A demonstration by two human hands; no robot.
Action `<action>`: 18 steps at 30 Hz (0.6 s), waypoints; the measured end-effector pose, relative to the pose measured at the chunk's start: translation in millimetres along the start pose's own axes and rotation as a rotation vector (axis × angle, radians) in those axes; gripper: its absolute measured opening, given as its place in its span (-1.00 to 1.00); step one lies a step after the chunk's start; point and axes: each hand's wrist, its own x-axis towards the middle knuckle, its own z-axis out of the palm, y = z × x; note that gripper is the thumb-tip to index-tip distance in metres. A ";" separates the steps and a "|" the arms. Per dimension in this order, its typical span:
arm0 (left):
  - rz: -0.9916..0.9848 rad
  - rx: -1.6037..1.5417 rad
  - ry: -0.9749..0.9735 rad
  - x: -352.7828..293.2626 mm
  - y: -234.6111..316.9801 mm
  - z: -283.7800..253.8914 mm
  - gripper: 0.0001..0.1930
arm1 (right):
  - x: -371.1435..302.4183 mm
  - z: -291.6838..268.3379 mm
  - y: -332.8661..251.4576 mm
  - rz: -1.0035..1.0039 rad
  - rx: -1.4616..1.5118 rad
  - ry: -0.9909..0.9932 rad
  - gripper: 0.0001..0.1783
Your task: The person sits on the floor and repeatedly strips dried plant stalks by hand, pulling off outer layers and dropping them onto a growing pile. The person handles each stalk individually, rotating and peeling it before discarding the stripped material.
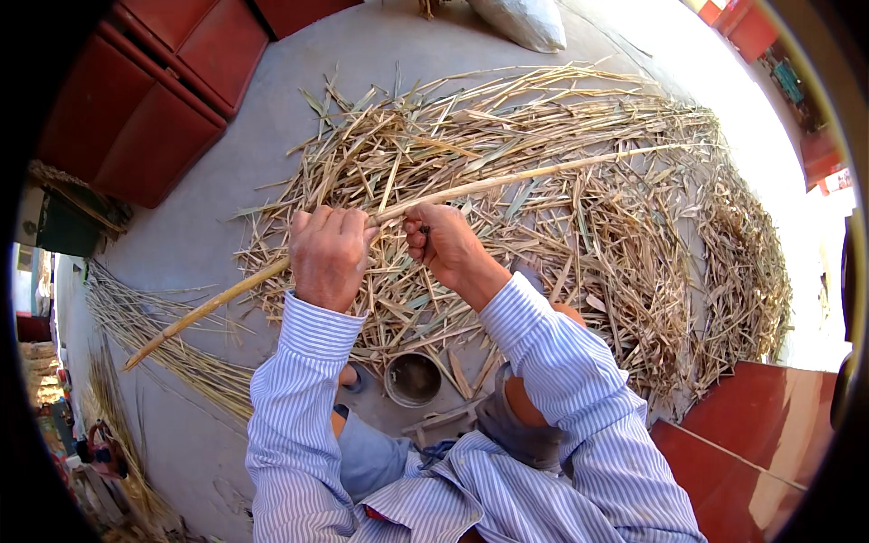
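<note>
A long, pale yellow reed stalk slants across in front of me, its thick end at the lower left and its thin tip at the far right. My left hand is closed around it from above. Close beside, my right hand is curled into a fist against the near side of the stalk. A small dark thing shows between its fingers, too small to name. Beneath both hands lies a broad heap of dry stalk pieces and leaves.
A round metal bowl stands on the grey floor between my feet. Thin stalks lie in a bundle at the left. Red cabinets stand at the upper left, a red panel at the lower right, and a white sack at the far side.
</note>
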 end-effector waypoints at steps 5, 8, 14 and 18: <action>-0.031 -0.041 0.065 -5.7 -16.5 1.5 -0.81 | 9.2 -0.3 -1.1 -0.053 0.054 -0.020 -0.90; -0.036 -0.093 0.066 -8.0 -24.3 0.4 -0.81 | 11.2 7.0 4.9 -0.079 0.033 -0.016 -0.91; -0.096 -0.178 0.014 -14.8 -34.4 2.4 -0.76 | 16.6 9.6 16.5 -0.155 -0.010 0.003 -0.94; -0.113 -0.183 -0.009 -13.3 -37.0 -3.2 -0.74 | 17.7 12.7 19.6 -0.217 0.016 -0.012 -0.93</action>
